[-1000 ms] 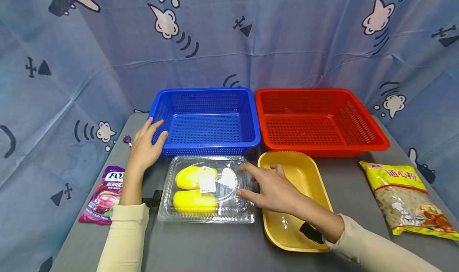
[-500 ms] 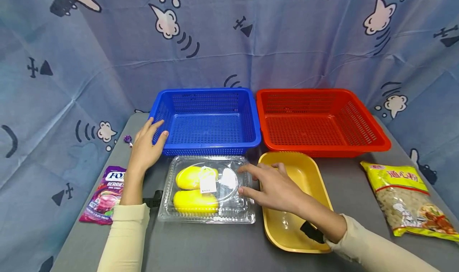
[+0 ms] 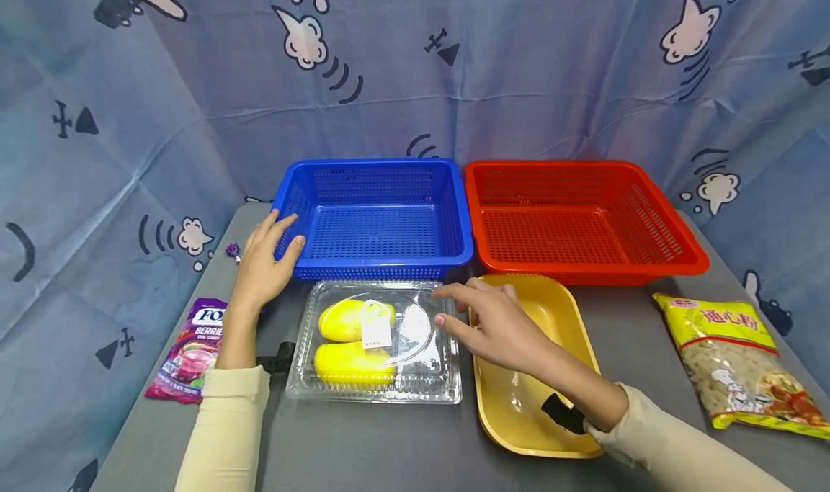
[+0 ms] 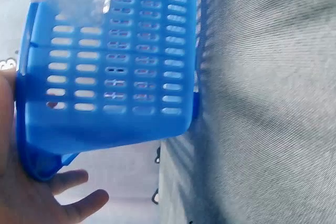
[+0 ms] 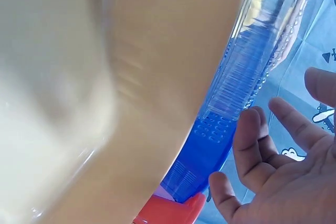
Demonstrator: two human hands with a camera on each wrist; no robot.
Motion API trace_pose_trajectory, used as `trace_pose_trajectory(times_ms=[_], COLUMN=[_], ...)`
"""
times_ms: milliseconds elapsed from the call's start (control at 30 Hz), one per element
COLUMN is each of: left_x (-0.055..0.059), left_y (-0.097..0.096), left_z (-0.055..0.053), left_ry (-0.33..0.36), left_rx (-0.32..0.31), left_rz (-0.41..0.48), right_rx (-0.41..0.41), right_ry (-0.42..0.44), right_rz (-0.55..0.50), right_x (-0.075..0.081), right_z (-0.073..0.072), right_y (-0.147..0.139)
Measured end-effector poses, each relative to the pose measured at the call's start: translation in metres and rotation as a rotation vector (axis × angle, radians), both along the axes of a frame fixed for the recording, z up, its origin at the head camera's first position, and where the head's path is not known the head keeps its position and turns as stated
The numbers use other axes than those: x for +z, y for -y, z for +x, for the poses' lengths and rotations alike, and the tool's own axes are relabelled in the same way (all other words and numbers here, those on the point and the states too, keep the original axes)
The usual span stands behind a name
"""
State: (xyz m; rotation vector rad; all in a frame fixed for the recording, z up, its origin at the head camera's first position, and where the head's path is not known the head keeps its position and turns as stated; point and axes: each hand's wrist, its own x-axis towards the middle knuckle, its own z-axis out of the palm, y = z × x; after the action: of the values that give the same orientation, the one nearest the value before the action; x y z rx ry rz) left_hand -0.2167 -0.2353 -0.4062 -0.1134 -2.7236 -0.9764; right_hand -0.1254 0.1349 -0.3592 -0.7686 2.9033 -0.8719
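Observation:
My left hand rests at the front left corner of the blue basket, its fingers lying loosely over the rim. In the left wrist view, that basket's slotted wall stands beside the hand. My right hand hovers over the right edge of a clear plastic clamshell box. Its fingers are loosely bent and hold nothing, as the right wrist view shows. Inside the closed box lie two yellow mangoes, one front and one back; a white label is on the lid.
Under my right forearm stands a yellow tub. A red basket is behind it. On the right lies a pasta bag. A purple candy bag and a small purple lollipop lie at the left. A patterned curtain hangs behind.
My right hand has risen slightly away from the clamshell box, its fingers drawing in a little. My left hand stays on the blue basket. The box has not moved.

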Motion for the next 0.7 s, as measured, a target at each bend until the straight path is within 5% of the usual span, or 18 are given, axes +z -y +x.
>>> trace_pose_trajectory(times_ms=[400,533,700], left_x=[0.028,0.039,0.049], left_y=[-0.004,-0.009,-0.012], left_z=[0.012,0.021,0.031], left_ry=[-0.139,-0.092,0.075], left_rx=[-0.119,-0.217,-0.384], left_rz=[0.106,0.154,0.181], right_rx=[0.038,0.063,0.096], right_ry=[-0.027,-0.061,-0.079], right_rz=[-0.074,-0.101,-0.107], right_x=[0.000,-0.001,-0.002], right_z=[-0.011,-0.016,-0.022], right_y=[0.008,0.017,0.031])
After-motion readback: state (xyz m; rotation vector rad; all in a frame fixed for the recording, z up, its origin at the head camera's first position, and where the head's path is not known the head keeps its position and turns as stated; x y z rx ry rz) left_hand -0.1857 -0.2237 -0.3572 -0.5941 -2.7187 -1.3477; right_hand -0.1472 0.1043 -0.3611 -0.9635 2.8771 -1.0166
